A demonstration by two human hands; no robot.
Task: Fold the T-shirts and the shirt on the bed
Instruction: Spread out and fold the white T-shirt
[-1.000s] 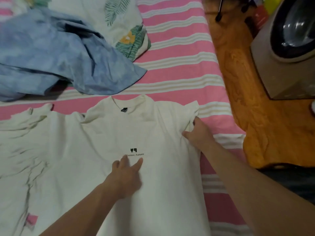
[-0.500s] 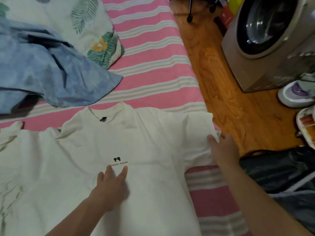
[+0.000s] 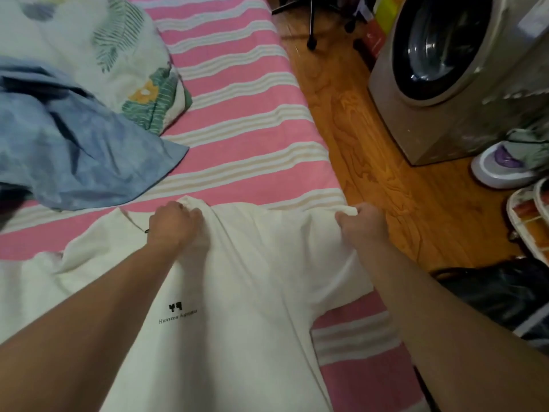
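Head view: the cream cotton T-shirt was spread on the pink-striped bed, its length running toward the person, pinched by left hand at the collar and right hand at the nearer sleeve.

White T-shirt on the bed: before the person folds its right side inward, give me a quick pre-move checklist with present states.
1. Left hand grips the white T-shirt near the collar: ok.
2. Right hand grips the sleeve end: ok.
3. Shirt lies front up, print showing: ok.
4. Fabric between the hands smooth: not ok, ridges run down from the left hand.
5. Blue shirt apart from the fold area: ok.
6. Hem squared: cannot tell, out of frame.
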